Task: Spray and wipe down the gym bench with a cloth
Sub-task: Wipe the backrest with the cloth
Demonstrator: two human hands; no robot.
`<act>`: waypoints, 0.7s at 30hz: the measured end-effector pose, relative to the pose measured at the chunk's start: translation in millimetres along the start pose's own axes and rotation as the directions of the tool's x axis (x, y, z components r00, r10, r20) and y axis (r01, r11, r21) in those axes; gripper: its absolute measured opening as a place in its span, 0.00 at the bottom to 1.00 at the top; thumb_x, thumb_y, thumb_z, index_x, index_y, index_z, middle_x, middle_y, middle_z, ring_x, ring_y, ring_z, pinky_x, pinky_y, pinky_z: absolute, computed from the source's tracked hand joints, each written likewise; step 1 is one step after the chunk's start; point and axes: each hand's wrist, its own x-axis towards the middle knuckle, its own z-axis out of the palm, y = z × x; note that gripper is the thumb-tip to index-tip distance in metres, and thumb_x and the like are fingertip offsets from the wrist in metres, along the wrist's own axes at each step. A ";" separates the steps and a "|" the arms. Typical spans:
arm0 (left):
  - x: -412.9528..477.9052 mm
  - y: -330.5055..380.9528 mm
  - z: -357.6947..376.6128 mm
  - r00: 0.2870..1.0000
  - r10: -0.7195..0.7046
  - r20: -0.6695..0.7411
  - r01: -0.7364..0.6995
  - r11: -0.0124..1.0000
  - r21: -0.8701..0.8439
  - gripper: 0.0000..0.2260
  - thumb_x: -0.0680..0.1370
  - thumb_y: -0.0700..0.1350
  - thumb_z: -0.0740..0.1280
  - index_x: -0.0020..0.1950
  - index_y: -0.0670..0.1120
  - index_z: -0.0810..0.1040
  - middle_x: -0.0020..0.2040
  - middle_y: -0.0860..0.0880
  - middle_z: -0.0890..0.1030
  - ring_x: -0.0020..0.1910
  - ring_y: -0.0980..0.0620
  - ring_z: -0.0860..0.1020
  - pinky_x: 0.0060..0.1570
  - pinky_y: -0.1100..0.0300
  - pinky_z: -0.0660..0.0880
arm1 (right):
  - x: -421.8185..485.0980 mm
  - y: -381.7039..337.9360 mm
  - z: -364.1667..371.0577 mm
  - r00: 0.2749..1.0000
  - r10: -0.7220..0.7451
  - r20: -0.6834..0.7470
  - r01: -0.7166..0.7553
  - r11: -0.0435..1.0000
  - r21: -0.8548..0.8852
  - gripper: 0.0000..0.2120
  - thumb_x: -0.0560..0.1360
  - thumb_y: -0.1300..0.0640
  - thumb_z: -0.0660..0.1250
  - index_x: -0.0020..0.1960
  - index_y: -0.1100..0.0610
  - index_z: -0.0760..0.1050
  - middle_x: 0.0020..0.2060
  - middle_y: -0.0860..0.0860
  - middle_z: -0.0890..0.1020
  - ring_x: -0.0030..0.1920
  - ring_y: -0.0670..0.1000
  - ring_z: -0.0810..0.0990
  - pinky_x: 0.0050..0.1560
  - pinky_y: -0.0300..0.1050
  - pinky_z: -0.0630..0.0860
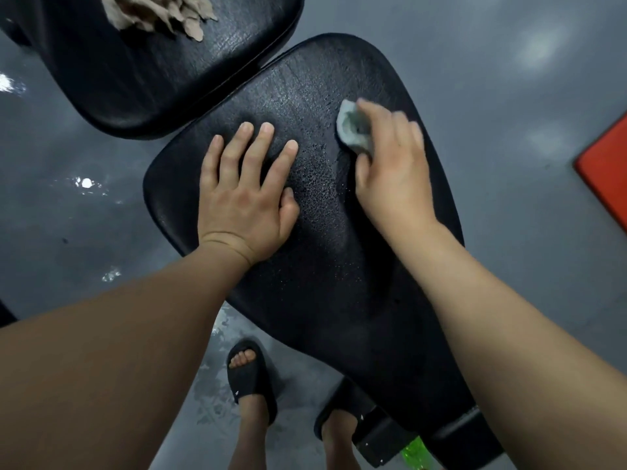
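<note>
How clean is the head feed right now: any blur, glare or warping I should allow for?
Head view: the right hand and the grey cloth it grips are motion-blurred; the left hand, flat on the bench pad, is sharp; spray droplets glint between the hands; white glare patches sit on the floor; wide-angle distortion bends the pad's edges.
</note>
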 end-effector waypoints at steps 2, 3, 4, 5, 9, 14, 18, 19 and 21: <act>0.4 0.3 -0.2 1.000 0.006 0.001 -0.006 1.000 -0.005 0.25 0.80 0.54 0.59 0.77 0.50 0.70 0.77 0.42 0.68 0.77 0.39 0.64 0.78 0.41 0.53 | 15.7 -5.1 3.8 0.999 0.009 -0.038 -0.009 1.000 0.007 0.23 0.76 0.64 0.60 0.71 0.60 0.74 0.54 0.59 0.77 0.51 0.60 0.73 0.53 0.52 0.73; 0.0 0.0 -0.2 1.000 0.007 -0.001 -0.007 1.000 -0.008 0.25 0.80 0.54 0.59 0.77 0.50 0.70 0.77 0.42 0.68 0.77 0.39 0.64 0.78 0.40 0.54 | 16.6 -10.6 6.6 1.000 -0.010 -0.026 0.010 1.000 0.002 0.21 0.78 0.60 0.60 0.71 0.60 0.74 0.55 0.60 0.76 0.52 0.60 0.73 0.53 0.51 0.74; -0.2 -0.3 -0.2 1.000 0.009 -0.004 -0.009 1.000 -0.012 0.25 0.80 0.54 0.59 0.77 0.50 0.70 0.77 0.42 0.68 0.77 0.39 0.64 0.78 0.40 0.54 | 12.5 -15.0 8.4 0.999 -0.045 0.011 0.045 0.999 -0.003 0.20 0.80 0.56 0.61 0.71 0.59 0.74 0.57 0.60 0.75 0.54 0.60 0.72 0.52 0.51 0.74; -0.7 -0.7 -0.3 1.000 0.008 -0.004 -0.008 1.000 -0.017 0.25 0.80 0.54 0.59 0.77 0.50 0.70 0.77 0.42 0.68 0.77 0.39 0.64 0.78 0.40 0.54 | 5.1 -18.2 8.5 0.993 -0.098 0.064 0.098 0.995 0.005 0.20 0.81 0.53 0.62 0.71 0.58 0.74 0.58 0.59 0.75 0.55 0.59 0.72 0.52 0.51 0.75; -0.8 -0.2 -1.0 1.000 0.000 0.003 0.000 1.000 -0.015 0.25 0.80 0.54 0.59 0.78 0.50 0.69 0.77 0.42 0.68 0.77 0.39 0.64 0.78 0.40 0.53 | -5.5 -7.3 0.6 0.950 -0.284 0.131 0.282 0.959 0.040 0.14 0.81 0.56 0.66 0.65 0.53 0.80 0.57 0.56 0.78 0.55 0.59 0.74 0.46 0.52 0.77; 0.3 0.8 -1.1 1.000 -0.003 0.013 0.003 1.000 -0.016 0.25 0.80 0.54 0.59 0.77 0.51 0.69 0.78 0.43 0.68 0.78 0.40 0.64 0.78 0.41 0.53 | 46.0 -11.6 12.4 0.988 -0.100 -0.119 0.103 0.994 0.023 0.10 0.81 0.56 0.65 0.57 0.55 0.83 0.49 0.56 0.78 0.48 0.58 0.75 0.46 0.51 0.75; -0.1 -0.2 -0.9 1.000 -0.008 0.016 0.009 1.000 -0.022 0.25 0.80 0.54 0.59 0.77 0.51 0.70 0.77 0.43 0.68 0.77 0.40 0.64 0.78 0.40 0.54 | 40.1 -30.6 25.1 0.980 -0.187 -0.066 0.191 0.980 0.061 0.12 0.81 0.57 0.64 0.60 0.56 0.82 0.51 0.56 0.79 0.48 0.58 0.74 0.47 0.49 0.74; -0.3 -0.2 -1.1 1.000 -0.010 0.018 0.010 1.000 -0.025 0.25 0.80 0.54 0.59 0.77 0.51 0.70 0.77 0.43 0.68 0.77 0.40 0.64 0.78 0.40 0.54 | 37.5 -27.7 22.4 0.964 -0.263 -0.028 0.264 0.962 0.072 0.12 0.81 0.57 0.64 0.61 0.55 0.82 0.52 0.56 0.79 0.49 0.59 0.74 0.47 0.49 0.74; 0.2 0.6 -1.9 1.000 -0.008 0.020 0.008 1.000 -0.023 0.25 0.80 0.54 0.59 0.77 0.51 0.71 0.77 0.43 0.69 0.77 0.40 0.64 0.78 0.40 0.54 | 45.0 -11.9 14.5 0.950 -0.311 -0.037 0.312 0.949 0.051 0.12 0.81 0.56 0.65 0.61 0.53 0.83 0.51 0.57 0.79 0.50 0.59 0.76 0.47 0.49 0.74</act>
